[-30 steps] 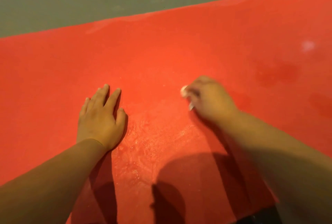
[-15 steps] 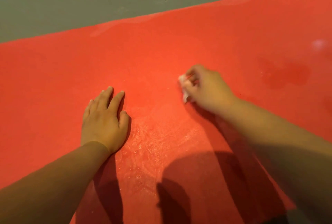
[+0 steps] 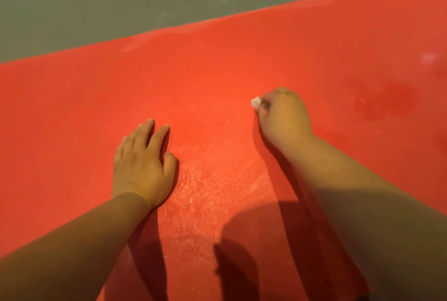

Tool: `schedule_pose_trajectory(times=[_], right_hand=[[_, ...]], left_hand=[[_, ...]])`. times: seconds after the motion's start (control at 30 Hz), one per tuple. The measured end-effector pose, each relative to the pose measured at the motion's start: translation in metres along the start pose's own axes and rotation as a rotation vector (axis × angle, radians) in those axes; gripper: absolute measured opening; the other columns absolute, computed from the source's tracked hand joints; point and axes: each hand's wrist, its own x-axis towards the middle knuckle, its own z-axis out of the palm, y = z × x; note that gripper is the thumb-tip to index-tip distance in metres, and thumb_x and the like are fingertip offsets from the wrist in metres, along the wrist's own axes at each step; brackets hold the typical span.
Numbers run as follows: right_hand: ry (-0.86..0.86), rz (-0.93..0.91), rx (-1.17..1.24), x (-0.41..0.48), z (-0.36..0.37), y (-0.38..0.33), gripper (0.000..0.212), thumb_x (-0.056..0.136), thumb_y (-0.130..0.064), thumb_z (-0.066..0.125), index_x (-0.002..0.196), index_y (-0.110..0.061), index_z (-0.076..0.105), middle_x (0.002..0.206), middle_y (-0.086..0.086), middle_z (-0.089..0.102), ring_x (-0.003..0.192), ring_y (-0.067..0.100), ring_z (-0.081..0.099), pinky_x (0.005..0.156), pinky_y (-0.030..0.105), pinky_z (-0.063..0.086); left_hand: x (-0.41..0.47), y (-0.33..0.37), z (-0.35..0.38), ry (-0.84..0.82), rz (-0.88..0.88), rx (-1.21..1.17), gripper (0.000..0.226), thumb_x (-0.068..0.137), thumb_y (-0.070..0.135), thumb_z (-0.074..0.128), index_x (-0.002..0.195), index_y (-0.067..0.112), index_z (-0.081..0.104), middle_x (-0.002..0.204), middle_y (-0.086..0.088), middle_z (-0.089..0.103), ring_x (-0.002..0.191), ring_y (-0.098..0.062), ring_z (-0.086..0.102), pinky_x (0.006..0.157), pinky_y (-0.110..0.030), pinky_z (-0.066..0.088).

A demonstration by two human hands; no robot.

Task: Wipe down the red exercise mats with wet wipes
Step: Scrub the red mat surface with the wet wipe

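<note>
The left hand (image 3: 142,165) lies flat, fingers straight, on the red foam exercise mat (image 3: 217,71). To its right, the right hand (image 3: 283,114) grips a small crumpled white wet wipe (image 3: 255,102) against the mat.

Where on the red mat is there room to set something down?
Bare mat lies left of the left hand and beyond it up to the grey floor. Between it and the right hand, gripping a wipe, room is tighter.

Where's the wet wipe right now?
In the head view the wet wipe is bunched in the right hand, right of centre on the red mat, only a white tip showing beyond the fingers.
</note>
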Motion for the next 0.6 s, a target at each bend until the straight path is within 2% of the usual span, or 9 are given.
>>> schedule_pose_trajectory(times=[0.13,0.2,0.27,0.33,0.4,0.43,0.5,0.6], right_hand=[[-0.169,-0.420,0.094,-0.059,0.015,-0.043,0.025,0.095,-0.029,0.050,0.104,-0.017,0.070,0.099,0.001,0.064,0.097,0.020,0.050,0.082,0.031,0.041],[-0.265,-0.551,0.112,-0.067,0.012,-0.042,0.026,0.095,-0.032,0.051,0.104,-0.019,0.070,0.098,-0.003,0.065,0.095,0.018,0.050,0.082,0.033,0.044],[-0.194,-0.506,0.034,-0.040,0.008,-0.022,0.026,0.094,-0.036,0.053,0.104,-0.022,0.072,0.098,-0.002,0.066,0.095,0.021,0.051,0.084,0.036,0.041],[-0.038,-0.285,-0.038,0.001,0.001,-0.001,0.025,0.091,-0.033,0.056,0.101,-0.017,0.073,0.096,0.007,0.065,0.094,0.029,0.053,0.082,0.034,0.038],[0.077,-0.016,0.007,0.027,-0.003,0.010,0.025,0.092,-0.030,0.057,0.100,-0.012,0.073,0.093,0.013,0.062,0.092,0.032,0.055,0.077,0.034,0.034],[0.105,0.041,0.001,0.029,0.001,0.004,0.026,0.093,-0.029,0.055,0.100,-0.009,0.072,0.094,0.014,0.060,0.092,0.032,0.055,0.075,0.034,0.033],[0.054,-0.014,-0.008,0.008,0.017,-0.020,0.026,0.095,-0.025,0.050,0.099,-0.008,0.070,0.094,0.012,0.059,0.090,0.028,0.054,0.074,0.032,0.035],[-0.098,-0.311,0.144,-0.057,0.028,-0.062,0.023,0.095,-0.025,0.050,0.093,-0.012,0.068,0.088,0.003,0.057,0.082,0.020,0.052,0.071,0.029,0.044]], left_hand=[[0.001,0.000,0.001,0.003,0.000,0.002,0.063,0.081,0.041,0.028,0.139,0.023,0.046,0.152,-0.008,0.034,0.138,-0.030,0.029,0.115,-0.048,0.021],[0.000,-0.001,0.001,0.002,-0.004,0.003,0.064,0.081,0.042,0.027,0.139,0.024,0.045,0.152,-0.007,0.034,0.139,-0.030,0.028,0.115,-0.048,0.021],[0.001,-0.002,0.002,-0.007,-0.005,0.005,0.064,0.081,0.043,0.026,0.140,0.025,0.045,0.153,-0.006,0.033,0.139,-0.029,0.027,0.116,-0.047,0.020],[0.001,-0.003,0.002,-0.016,-0.005,0.004,0.065,0.081,0.043,0.025,0.140,0.025,0.044,0.153,-0.006,0.032,0.140,-0.029,0.027,0.116,-0.047,0.020],[0.002,-0.002,0.001,-0.012,0.000,0.004,0.065,0.080,0.042,0.025,0.140,0.025,0.045,0.153,-0.006,0.033,0.139,-0.029,0.028,0.115,-0.048,0.021],[0.003,-0.002,0.001,-0.011,0.001,0.006,0.065,0.080,0.042,0.026,0.139,0.024,0.046,0.152,-0.006,0.033,0.139,-0.029,0.028,0.115,-0.048,0.021],[0.002,-0.002,0.000,-0.009,-0.003,0.004,0.064,0.080,0.042,0.027,0.138,0.023,0.047,0.151,-0.007,0.035,0.138,-0.030,0.030,0.114,-0.049,0.023],[0.001,-0.002,0.000,-0.007,0.004,0.002,0.064,0.079,0.041,0.028,0.137,0.022,0.048,0.150,-0.008,0.036,0.136,-0.031,0.032,0.113,-0.050,0.025]])
